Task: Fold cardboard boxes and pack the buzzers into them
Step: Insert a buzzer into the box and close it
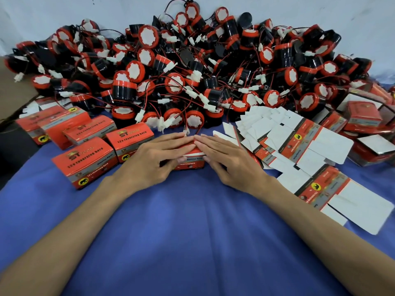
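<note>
The small cardboard box sits on the blue cloth at the middle of the view, just in front of the buzzer heap, with its long axis running left to right and its printed front face turned toward the person; the lettering on that face reads upright from here. Both hands lie on its top: the left hand and the right hand have their fingers laid out straight and flat across the lid, fingertips nearly meeting over the middle, pressing rather than gripping, with the thumbs down at the front face. A thin white edge of a flap shows between the thumbs. What is inside the box cannot be seen under the hands. The box is glossy red card with a grey band and a white inner side. To the left stand several closed boxes of the same print, squat and slightly bulged, each with a yellow badge on the end. To the right lies a fanned spread of flat cartons, white side mostly up, with square tabs and rounded flaps. Behind everything rises the pile of buzzers: short black cylinders with red rims and white faces, tangled in thin red and black wires ending in white plastic connectors. The cloth is soft and creased
</note>
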